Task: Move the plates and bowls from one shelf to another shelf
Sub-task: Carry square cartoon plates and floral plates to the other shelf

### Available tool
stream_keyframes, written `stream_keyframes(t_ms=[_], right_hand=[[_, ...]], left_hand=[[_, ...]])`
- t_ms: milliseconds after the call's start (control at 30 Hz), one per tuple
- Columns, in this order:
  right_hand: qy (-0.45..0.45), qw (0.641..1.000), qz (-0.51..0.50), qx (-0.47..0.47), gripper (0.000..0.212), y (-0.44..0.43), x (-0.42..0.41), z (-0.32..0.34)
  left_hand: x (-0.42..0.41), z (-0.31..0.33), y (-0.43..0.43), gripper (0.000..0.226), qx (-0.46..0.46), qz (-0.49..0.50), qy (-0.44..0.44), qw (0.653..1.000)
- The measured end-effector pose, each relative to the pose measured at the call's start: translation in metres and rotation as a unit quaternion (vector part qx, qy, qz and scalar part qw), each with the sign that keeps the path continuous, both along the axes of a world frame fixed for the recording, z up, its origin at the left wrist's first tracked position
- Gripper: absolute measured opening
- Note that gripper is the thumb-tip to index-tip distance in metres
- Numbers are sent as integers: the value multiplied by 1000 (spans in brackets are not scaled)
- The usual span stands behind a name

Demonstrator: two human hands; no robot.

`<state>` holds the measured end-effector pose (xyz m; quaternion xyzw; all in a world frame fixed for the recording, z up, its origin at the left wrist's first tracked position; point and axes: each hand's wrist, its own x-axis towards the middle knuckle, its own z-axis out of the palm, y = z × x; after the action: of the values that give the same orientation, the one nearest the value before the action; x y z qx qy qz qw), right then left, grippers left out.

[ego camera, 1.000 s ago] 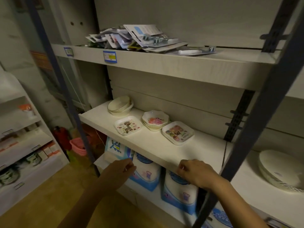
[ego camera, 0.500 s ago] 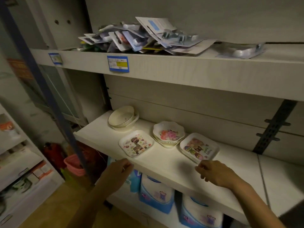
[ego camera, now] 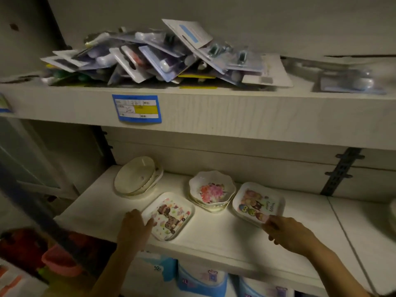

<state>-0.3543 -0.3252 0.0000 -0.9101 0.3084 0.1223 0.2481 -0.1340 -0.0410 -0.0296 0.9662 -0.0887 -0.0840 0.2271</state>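
Left hand thumb on glossy square cartoon plate near shelf front edge, grip unclear | right hand pinches square owl plate, near corner.

Light: we saw a dim scene, 1 bright pool on the middle shelf | Shadows: corners fell dark | Blur: we noted soft motion smear lower left | Edges: wide-angle bending

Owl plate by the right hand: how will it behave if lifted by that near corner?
Likely stiff and light: the owl plate looks like thin, glossy plastic. Rims show beneath it, so it probably tops a stack; the right hand at one corner may lift only the top one. The glossy rim could slip.
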Motion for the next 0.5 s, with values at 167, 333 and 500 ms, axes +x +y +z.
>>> stream_keyframes(t_ms=[167, 333, 500], right_hand=[[1, 993, -115, 13, 30, 0, -14, -7], [3, 982, -190, 11, 21, 3, -21, -5], [5, 968, -250, 29, 30, 4, -11, -11]], left_hand=[[28, -12, -3, 61, 74, 36, 147, 986], [54, -26, -4, 51, 25, 13, 171, 985], [70, -39, -1, 40, -43, 0, 204, 978]])
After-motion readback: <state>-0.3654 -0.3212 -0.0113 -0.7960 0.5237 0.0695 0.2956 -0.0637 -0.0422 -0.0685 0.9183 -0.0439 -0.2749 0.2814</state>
